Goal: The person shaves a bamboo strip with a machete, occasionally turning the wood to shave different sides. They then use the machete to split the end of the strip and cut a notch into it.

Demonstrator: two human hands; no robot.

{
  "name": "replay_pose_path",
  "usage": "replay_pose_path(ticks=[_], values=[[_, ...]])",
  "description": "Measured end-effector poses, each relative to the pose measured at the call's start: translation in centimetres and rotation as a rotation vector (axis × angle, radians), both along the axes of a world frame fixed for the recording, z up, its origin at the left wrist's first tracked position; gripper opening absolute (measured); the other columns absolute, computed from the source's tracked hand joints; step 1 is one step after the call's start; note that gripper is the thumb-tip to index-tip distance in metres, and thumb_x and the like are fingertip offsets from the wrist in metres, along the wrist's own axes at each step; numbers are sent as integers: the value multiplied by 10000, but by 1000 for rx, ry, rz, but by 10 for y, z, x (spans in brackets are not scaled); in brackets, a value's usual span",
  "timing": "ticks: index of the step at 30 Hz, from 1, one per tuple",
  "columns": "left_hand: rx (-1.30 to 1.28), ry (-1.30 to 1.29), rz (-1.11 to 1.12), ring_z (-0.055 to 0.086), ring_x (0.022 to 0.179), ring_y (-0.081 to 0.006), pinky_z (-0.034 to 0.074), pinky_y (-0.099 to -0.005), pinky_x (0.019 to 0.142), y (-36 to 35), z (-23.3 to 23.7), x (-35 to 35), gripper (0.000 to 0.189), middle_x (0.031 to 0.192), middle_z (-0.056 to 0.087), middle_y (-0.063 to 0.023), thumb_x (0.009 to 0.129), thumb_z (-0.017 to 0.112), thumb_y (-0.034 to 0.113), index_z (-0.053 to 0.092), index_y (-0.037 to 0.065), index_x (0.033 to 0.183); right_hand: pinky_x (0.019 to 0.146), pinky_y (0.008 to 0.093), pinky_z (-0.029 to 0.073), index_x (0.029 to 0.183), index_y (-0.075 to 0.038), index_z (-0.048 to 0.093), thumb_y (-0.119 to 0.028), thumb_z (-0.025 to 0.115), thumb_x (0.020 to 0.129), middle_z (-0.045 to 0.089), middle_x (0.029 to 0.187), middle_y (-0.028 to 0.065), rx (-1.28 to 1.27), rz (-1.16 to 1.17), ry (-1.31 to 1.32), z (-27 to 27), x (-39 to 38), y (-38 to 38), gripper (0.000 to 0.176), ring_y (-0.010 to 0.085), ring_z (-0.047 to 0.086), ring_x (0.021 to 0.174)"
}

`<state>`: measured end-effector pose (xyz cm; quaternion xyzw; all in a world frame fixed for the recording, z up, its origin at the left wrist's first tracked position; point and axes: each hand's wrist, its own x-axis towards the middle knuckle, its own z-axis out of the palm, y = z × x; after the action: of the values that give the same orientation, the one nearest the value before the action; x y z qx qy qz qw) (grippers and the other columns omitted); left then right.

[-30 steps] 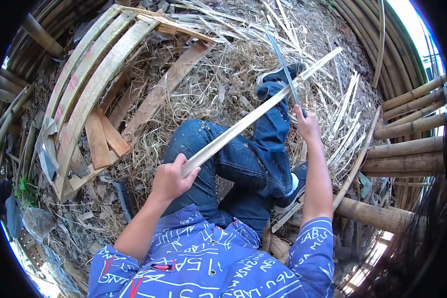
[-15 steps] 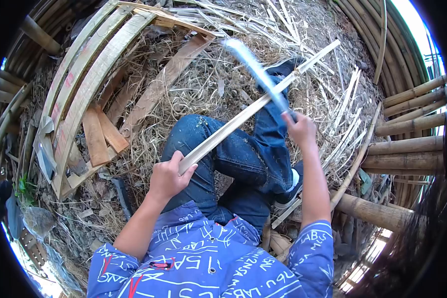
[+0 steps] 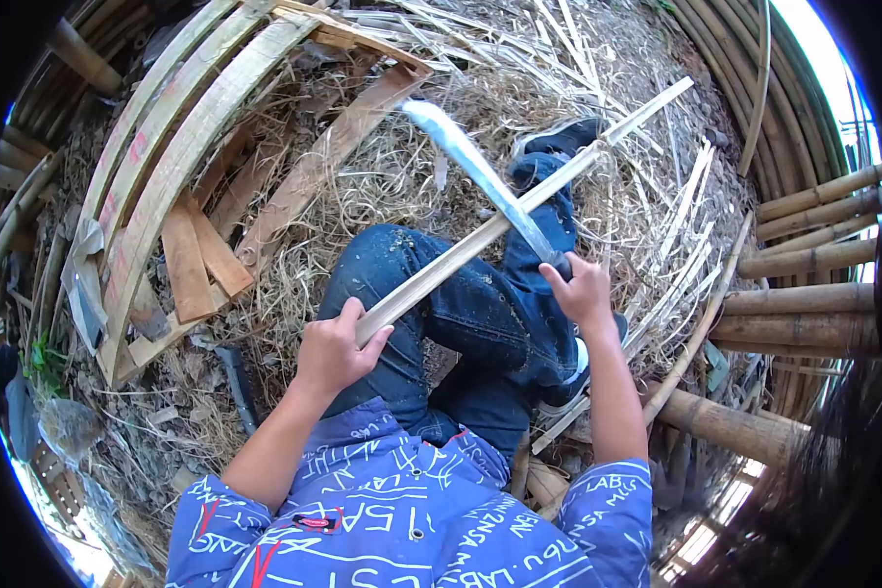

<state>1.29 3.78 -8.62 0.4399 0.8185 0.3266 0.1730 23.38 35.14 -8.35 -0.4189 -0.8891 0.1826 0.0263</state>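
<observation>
My left hand (image 3: 338,343) is closed around the near end of a long pale bamboo strip (image 3: 436,272), close above my bent knee. From there the strip slants up and away to the right, over my lower leg and shoe. In my right hand (image 3: 582,292) is the dark handle of a machete (image 3: 470,160). Its long bright blade crosses the strip a short way beyond the handle, the tip pointing up and to the left.
A curved slatted wooden frame (image 3: 171,167) stands at the left, with brown boards (image 3: 188,265) beside it. Shavings (image 3: 392,186) and split strips (image 3: 691,196) cover the ground. A dark-handled tool (image 3: 235,384) lies at my left. Bamboo poles (image 3: 804,260) edge the right side.
My right hand has drawn back toward me and slightly left with the machete, whose blade now crosses the strip nearer to my left hand. The strip's far end has shifted slightly right.
</observation>
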Motion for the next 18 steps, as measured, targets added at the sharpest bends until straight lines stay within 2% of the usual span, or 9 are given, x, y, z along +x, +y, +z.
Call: replay_pose_path(ticks=[2,5,6,9,11,12,15,17,18], values=[[-1,-8,-9,660,580,-357,521,-423,519,2,1,-1,333,607,621,-166,816,758,304,539,55,856,674,483,507,834,-81,699,-700,567,830,671,725,208,102,51,-155,-3,7,28,632,389,675,730],[-14,-7,-3,660,580,-357,522,-425,520,4,4,-1,337,607,622,-166,817,759,309,539,58,859,725,494,514,860,-32,711,-724,505,851,679,764,229,-49,-397,-131,8,-1,75,722,402,684,777],[-36,12,-8,660,581,-358,522,-429,521,7,6,-1,337,611,624,-169,816,759,308,540,56,862,725,494,514,860,-32,711,-724,505,851,679,764,229,-39,-390,-129,-3,-2,77,722,402,684,777],[-50,50,-32,658,567,-357,525,-440,513,6,4,0,349,601,624,-175,822,745,323,532,51,876,654,471,490,801,8,675,-659,498,900,646,702,240,208,-297,-44,-42,4,77,697,382,664,702],[-80,53,-38,657,554,-354,528,-448,505,4,0,4,361,586,622,-179,830,731,339,523,49,886,729,503,525,886,13,701,-678,528,868,659,741,272,-23,-260,-9,-17,-9,46,713,440,677,771],[-51,53,-26,656,551,-355,527,-447,502,5,2,3,362,584,620,-178,828,734,338,521,49,879,729,503,525,886,13,701,-678,528,868,659,741,272,-31,-257,-23,-11,-12,29,713,440,677,771],[-32,71,-39,659,548,-344,527,-432,493,2,1,3,362,581,621,-165,823,742,333,518,52,869,689,500,521,848,-42,690,-666,600,828,669,722,223,-20,39,20,5,-13,-21,630,424,674,740],[-19,59,-30,661,543,-334,524,-424,485,-1,-2,0,361,583,625,-151,818,749,330,523,54,870,679,485,524,848,-69,697,-677,596,828,680,731,194,110,228,-166,15,-9,-17,617,395,683,728],[-5,78,-44,660,537,-329,520,-427,478,0,-3,0,355,584,627,-143,817,753,328,524,59,864,681,480,526,846,-71,700,-694,576,830,680,730,192,137,200,-167,13,-5,-5,635,386,688,741]])
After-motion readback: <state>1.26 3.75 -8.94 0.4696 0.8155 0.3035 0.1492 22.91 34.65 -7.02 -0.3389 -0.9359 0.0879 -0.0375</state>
